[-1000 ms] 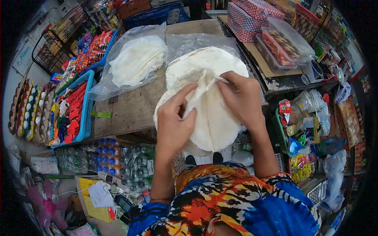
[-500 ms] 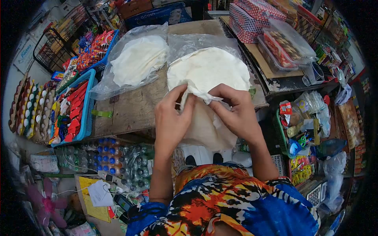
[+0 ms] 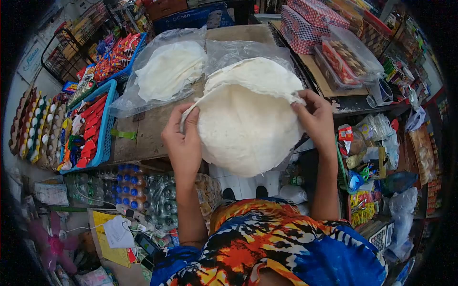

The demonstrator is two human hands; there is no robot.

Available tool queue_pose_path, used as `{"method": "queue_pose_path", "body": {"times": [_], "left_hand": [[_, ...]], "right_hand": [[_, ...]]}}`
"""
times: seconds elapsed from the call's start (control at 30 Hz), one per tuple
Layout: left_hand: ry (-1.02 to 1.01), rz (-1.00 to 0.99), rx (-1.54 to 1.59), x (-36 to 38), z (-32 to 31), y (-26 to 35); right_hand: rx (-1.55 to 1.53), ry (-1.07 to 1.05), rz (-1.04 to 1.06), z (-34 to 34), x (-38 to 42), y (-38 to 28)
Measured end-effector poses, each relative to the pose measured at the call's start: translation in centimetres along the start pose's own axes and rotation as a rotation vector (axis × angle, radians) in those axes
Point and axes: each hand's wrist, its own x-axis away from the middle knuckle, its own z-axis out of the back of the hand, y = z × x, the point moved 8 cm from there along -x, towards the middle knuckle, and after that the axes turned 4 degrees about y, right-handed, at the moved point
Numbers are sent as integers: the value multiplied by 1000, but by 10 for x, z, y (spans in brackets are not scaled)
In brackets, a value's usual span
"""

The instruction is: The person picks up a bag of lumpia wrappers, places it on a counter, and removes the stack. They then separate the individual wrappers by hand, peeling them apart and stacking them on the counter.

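A thin round off-white wrapper [image 3: 248, 133], like a spring roll wrapper, hangs down over the table's front edge. My left hand [image 3: 182, 136] pinches its left edge between thumb and fingers. At the right edge, my right hand [image 3: 315, 114] grips it the same way. Behind it lies a stack of similar round wrappers [image 3: 253, 71] on a clear plastic sheet [image 3: 238, 49], partly hidden by the lifted one. To the left, a second pile of wrappers [image 3: 169, 71] rests on another clear plastic bag [image 3: 126, 105].
The wooden table [image 3: 143, 148] carries a green strip [image 3: 124, 135]. At left are blue baskets [image 3: 107, 128] of packets and egg trays [image 3: 36, 126]. Checkered boxes [image 3: 305, 31] and a plastic food container [image 3: 350, 59] stand at right. Bottles [image 3: 131, 188] sit under the table.
My hands have moved apart, left and right. The wrapper, bunched between them before, is now spread wide and hangs open toward me.
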Motion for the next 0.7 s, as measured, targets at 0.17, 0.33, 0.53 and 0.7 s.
{"method": "queue_pose_path", "body": {"times": [0.17,0.33,0.53,0.7], "left_hand": [[-129,-62,109,3,-21,11],[-55,-83,58,-4,-15,10],[60,50,191,-33,47,-20],[152,92,290,-50,85,-36]], "right_hand": [[83,-242,203,-29,2,-46],[310,-265,178,-57,-11,-33],[-35,-91,77,11,-30,-20],[-18,32,62,85,-30,11]]}}
